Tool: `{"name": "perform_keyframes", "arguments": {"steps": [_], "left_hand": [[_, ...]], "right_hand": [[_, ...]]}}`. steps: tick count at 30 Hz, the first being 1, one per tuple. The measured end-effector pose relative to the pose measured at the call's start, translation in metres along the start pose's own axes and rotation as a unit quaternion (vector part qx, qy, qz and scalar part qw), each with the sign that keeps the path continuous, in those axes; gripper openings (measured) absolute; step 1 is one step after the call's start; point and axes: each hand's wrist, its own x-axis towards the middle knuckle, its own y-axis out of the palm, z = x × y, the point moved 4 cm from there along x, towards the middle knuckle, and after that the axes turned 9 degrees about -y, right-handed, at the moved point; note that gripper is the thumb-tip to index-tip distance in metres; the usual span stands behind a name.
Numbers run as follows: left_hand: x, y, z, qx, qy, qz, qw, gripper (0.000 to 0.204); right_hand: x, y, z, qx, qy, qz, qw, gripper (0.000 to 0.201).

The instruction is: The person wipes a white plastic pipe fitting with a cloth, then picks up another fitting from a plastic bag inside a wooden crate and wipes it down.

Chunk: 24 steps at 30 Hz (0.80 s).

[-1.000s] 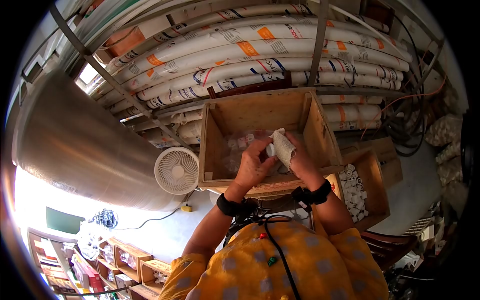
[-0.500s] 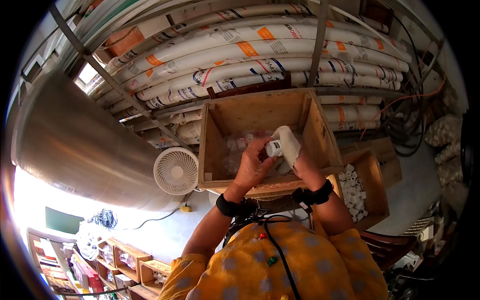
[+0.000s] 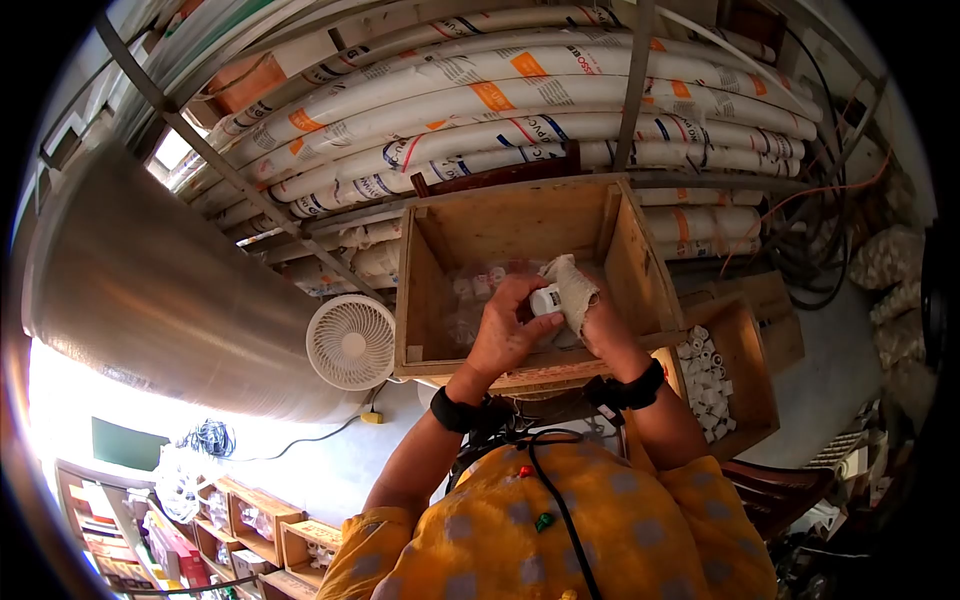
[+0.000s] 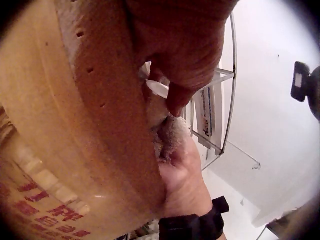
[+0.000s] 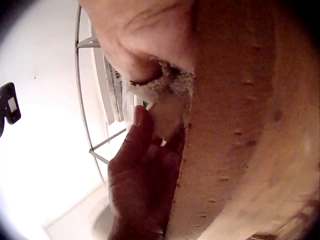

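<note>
Over the wooden box (image 3: 520, 215), my left hand (image 3: 505, 325) holds a white plastic pipe fitting (image 3: 546, 299) between thumb and fingers. Dark print shows on the fitting's side. My right hand (image 3: 605, 325) grips a rough beige cloth (image 3: 573, 285), which covers most of its fingers and lies against the fitting's right side. From the left wrist, a white rim of the fitting (image 4: 157, 88) shows beneath the left fingers, with the cloth (image 4: 175, 134) just below. In the right wrist view the box wall (image 5: 225, 125) hides part of both hands.
Clear plastic bags with small white pieces (image 3: 480, 285) lie inside the box. A smaller box of white fittings (image 3: 708, 385) stands at right, a white fan (image 3: 352, 342) at left. Long wrapped pipes (image 3: 450, 110) fill the rack behind.
The cloth lifted off the fitting to the right, uncovering its printed side, then came back against it. The left hand has stayed nearly in place, holding the fitting.
</note>
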Motion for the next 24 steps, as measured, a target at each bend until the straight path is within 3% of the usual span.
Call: {"name": "perform_keyframes", "arguments": {"steps": [3, 6, 9, 16, 21, 24], "left_hand": [[-0.001, -0.001, -0.004, 0.003, 0.041, -0.007, 0.999, 0.039], [-0.003, -0.002, -0.008, 0.008, 0.058, -0.019, 0.998, 0.04], [-0.004, -0.004, -0.011, 0.025, 0.053, -0.027, 0.998, 0.041], [-0.003, -0.003, -0.015, 0.097, 0.072, -0.058, 0.991, 0.046], [-0.003, -0.001, -0.009, 0.074, 0.013, -0.071, 0.995, 0.046], [-0.004, -0.002, -0.01, 0.072, -0.017, -0.074, 0.994, 0.044]], "right_hand": [[-0.004, 0.008, 0.011, 0.158, 0.072, -0.022, 0.985, 0.03], [-0.005, 0.006, 0.008, 0.101, 0.054, -0.008, 0.993, 0.032], [-0.002, 0.005, 0.0, -0.098, 0.012, 0.029, 0.995, 0.035], [-0.003, -0.004, -0.013, -0.028, -0.003, -0.033, 0.999, 0.032], [-0.004, 0.0, 0.004, -0.019, -0.002, -0.019, 1.0, 0.026], [-0.006, 0.007, 0.015, 0.093, 0.01, -0.054, 0.994, 0.025]]}}
